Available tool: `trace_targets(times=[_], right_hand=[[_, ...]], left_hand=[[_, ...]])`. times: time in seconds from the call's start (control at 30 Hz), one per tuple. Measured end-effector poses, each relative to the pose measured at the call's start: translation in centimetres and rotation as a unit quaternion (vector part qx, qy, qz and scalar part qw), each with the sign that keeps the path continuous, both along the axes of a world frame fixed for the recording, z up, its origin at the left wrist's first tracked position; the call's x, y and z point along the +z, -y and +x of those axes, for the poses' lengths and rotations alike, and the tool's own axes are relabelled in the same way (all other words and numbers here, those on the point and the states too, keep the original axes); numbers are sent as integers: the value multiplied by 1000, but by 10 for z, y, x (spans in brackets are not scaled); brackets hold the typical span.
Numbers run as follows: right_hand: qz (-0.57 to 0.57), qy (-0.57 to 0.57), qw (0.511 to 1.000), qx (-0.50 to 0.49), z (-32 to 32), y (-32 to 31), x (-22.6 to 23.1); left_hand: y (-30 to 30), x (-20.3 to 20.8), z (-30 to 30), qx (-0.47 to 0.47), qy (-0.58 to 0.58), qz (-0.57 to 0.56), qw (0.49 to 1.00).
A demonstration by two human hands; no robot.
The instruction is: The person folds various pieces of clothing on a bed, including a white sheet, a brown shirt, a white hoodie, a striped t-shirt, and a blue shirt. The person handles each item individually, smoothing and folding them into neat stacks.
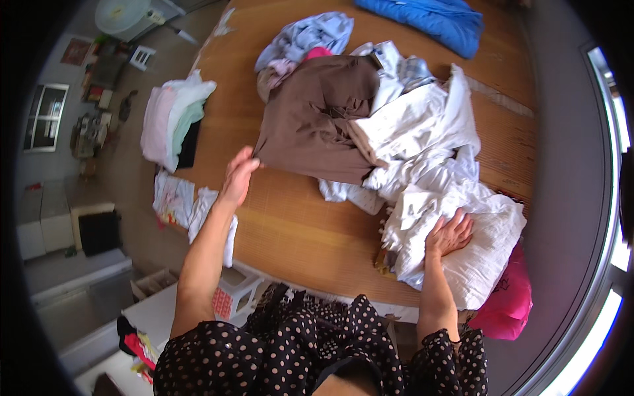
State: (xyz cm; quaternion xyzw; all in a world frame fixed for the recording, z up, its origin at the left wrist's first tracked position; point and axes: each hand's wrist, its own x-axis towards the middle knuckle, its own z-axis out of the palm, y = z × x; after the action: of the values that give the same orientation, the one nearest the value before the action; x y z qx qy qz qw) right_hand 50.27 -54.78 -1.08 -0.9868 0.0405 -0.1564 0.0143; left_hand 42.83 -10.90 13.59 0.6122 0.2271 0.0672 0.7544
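Note:
A brown garment (310, 125) lies spread over a heap of clothes on the wooden table. My left hand (239, 177) pinches its near left corner, pulling the cloth taut there. On the right, my right hand (450, 235) rests flat, fingers apart, on a pile of white cloth (485, 224) at the table's near right. Crumpled white garments (422, 125) lie between that pile and the brown garment, partly overlapping it. Behind the brown garment sits a light blue crumpled garment (310, 39), with a bit of pink cloth (319, 53) showing.
Folded pale garments (168, 122) are stacked on the table's left edge, with white printed cloth (173, 198) nearer me. A blue folded cloth (429, 23) lies at the far end. A bright pink bag (508, 297) hangs at the near right, beside a grey wall (561, 165).

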Motion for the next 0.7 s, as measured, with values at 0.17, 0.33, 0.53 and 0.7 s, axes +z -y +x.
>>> trace_targets(times=[0.17, 0.33, 0.53, 0.7], right_hand=[[-18, 30, 999, 10, -2, -3, -2], [-44, 44, 998, 24, -2, 6, -16], [98, -146, 984, 21, 22, 38, 3], [126, 71, 985, 99, -10, -17, 71]], left_hand=[[31, -18, -178, 150, -129, -143, 970], [54, -87, -304, 201, -344, -52, 916], [64, -109, -357, 159, -404, -23, 900], [54, -129, -382, 159, -382, -77, 907]])
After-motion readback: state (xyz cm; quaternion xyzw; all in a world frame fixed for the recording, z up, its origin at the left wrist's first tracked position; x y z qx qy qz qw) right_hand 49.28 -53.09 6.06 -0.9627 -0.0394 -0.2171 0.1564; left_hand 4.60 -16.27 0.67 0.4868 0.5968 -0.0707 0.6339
